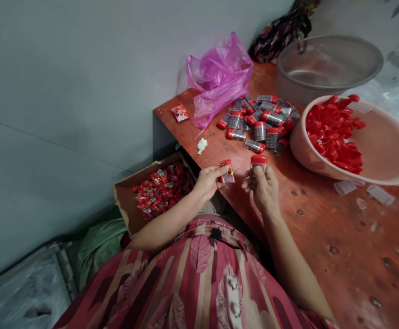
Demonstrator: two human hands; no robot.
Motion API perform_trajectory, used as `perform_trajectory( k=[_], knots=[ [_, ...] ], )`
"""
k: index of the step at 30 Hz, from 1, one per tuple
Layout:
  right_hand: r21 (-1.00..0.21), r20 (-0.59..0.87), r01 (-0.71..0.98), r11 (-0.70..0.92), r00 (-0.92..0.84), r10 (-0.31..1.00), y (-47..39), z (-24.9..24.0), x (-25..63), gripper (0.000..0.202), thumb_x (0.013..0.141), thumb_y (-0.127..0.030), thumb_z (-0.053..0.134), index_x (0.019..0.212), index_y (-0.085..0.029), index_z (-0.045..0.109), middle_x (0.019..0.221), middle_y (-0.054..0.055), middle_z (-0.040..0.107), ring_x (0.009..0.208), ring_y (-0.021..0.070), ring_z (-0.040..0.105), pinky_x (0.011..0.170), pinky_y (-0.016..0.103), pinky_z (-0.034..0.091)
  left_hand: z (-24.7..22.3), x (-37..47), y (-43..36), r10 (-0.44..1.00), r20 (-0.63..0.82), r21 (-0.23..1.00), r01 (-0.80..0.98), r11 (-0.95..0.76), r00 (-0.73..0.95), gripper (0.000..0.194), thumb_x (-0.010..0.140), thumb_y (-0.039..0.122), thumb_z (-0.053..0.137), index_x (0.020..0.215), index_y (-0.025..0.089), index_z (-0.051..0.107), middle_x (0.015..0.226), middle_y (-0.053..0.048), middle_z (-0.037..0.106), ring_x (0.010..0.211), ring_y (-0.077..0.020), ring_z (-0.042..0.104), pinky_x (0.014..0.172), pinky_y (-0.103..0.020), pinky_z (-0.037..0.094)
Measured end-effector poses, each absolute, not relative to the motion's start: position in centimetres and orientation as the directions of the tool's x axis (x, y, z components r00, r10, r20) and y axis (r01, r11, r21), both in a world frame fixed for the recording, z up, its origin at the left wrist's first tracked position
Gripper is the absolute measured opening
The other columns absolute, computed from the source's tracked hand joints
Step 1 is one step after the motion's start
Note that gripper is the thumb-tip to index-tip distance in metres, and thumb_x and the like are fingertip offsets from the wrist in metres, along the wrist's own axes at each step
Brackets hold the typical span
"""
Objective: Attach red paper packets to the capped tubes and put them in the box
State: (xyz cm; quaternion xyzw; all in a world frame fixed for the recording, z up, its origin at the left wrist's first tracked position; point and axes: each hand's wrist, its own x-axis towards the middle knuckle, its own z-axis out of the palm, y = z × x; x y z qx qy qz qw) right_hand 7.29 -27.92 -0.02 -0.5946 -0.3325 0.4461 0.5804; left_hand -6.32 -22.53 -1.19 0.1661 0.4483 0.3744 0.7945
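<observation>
Here, closest in, is a dress (pixel 202 269) with pink and tan stripes. Take the gap between the two hands as the middle of a clock. The left hand (pixel 209 180) is just to the nine o'clock side, with its thumb and fingers pinched tight on a small red packet (pixel 230 176). The right hand (pixel 266 185) is just to the three o'clock side, its thumb pressed on a little clear case (pixel 258 160) with a red top, and its fingers curled around it. The hands do not touch, and the red packet and the case are apart too. Near nine o'clock, a brown box (pixel 122 201) holds lots of red packets. At three o'clock, some clear cups (pixel 380 194) lie on the red table (pixel 326 224). At eleven o'clock is a white scrap (pixel 202 145), with another packet (pixel 180 114) farther out. Toward twelve is a pile of red-topped cases (pixel 260 131). Around two o'clock, a pink tub (pixel 387 155) holds red bits (pixel 334 137). Farther back, a purple bag (pixel 220 77) sits near twelve, and a gray tub (pixel 329 87) near one.
</observation>
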Motion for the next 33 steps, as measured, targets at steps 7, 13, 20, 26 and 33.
perform_trajectory(
  k=[7, 13, 20, 26, 33],
  knots=[
    [-0.961, -0.169, 0.170, -0.218, 0.264, 0.950, -32.8, -0.8, 4.5, 0.020, 0.090, -0.042, 0.047, 0.086, -0.023, 0.043, 0.064, -0.006, 0.057, 0.041, 0.0072, 0.049, 0.040, 0.019, 0.037, -1.5, -6.0, -22.7, 0.716, -0.618, 0.375, -0.678, 0.632, 0.325, 0.013, 0.068, 0.016, 0.072, 0.078, 0.013, 0.064, 0.074, -0.001, 0.067, 0.065, -0.0113, 0.063, 0.063, -0.025, 0.053],
    [-0.931, -0.139, 0.279, -0.235, 0.322, 0.936, -32.6, -2.0, 4.1, 0.019, 0.090, -0.042, 0.046, 0.088, -0.023, 0.044, 0.063, -0.005, 0.057, 0.043, 0.0086, 0.050, 0.041, 0.020, 0.037, -1.1, -5.4, -23.4, 0.744, -0.536, 0.407, -0.650, 0.642, 0.398, 0.016, 0.068, 0.020, 0.074, 0.075, 0.012, 0.062, 0.069, -0.001, 0.065, 0.059, -0.0105, 0.060, 0.058, -0.023, 0.051],
    [-0.970, -0.171, 0.129, -0.207, 0.244, 0.955, -32.3, -2.1, 4.3, 0.021, 0.088, -0.043, 0.049, 0.087, -0.023, 0.044, 0.062, -0.006, 0.056, 0.040, 0.0079, 0.049, 0.037, 0.019, 0.037, -0.6, -5.2, -23.8, 0.773, -0.420, 0.533, -0.560, 0.634, 0.476, 0.029, 0.065, 0.033, 0.076, 0.068, 0.011, 0.058, 0.061, -0.001, 0.060, 0.050, -0.0093, 0.055, 0.049, -0.021, 0.045],
    [-0.984, -0.154, 0.036, -0.175, 0.327, 0.932, -31.8, -2.7, 4.6, 0.023, 0.087, -0.043, 0.052, 0.085, -0.023, 0.043, 0.060, -0.007, 0.055, 0.039, 0.0067, 0.049, 0.035, 0.017, 0.037, -1.4, -5.5, -23.7, 0.755, -0.353, 0.642, -0.444, 0.625, 0.552, 0.035, 0.061, 0.037, 0.078, 0.074, 0.011, 0.058, 0.066, -0.002, 0.063, 0.052, -0.0101, 0.058, 0.050, -0.022, 0.045],
    [-0.979, -0.114, 0.124, -0.161, 0.318, 0.941, -31.8, -2.9, 5.0, 0.023, 0.086, -0.043, 0.054, 0.084, -0.021, 0.045, 0.059, -0.007, 0.056, 0.041, 0.0066, 0.050, 0.037, 0.016, 0.039, -1.9, -5.7, -23.9, 0.723, -0.364, 0.743, -0.285, 0.606, 0.588, 0.033, 0.063, 0.039, 0.076, 0.067, 0.010, 0.060, 0.054, 0.000, 0.057, 0.042, -0.0097, 0.052, 0.042, -0.022, 0.040]
  ],
)
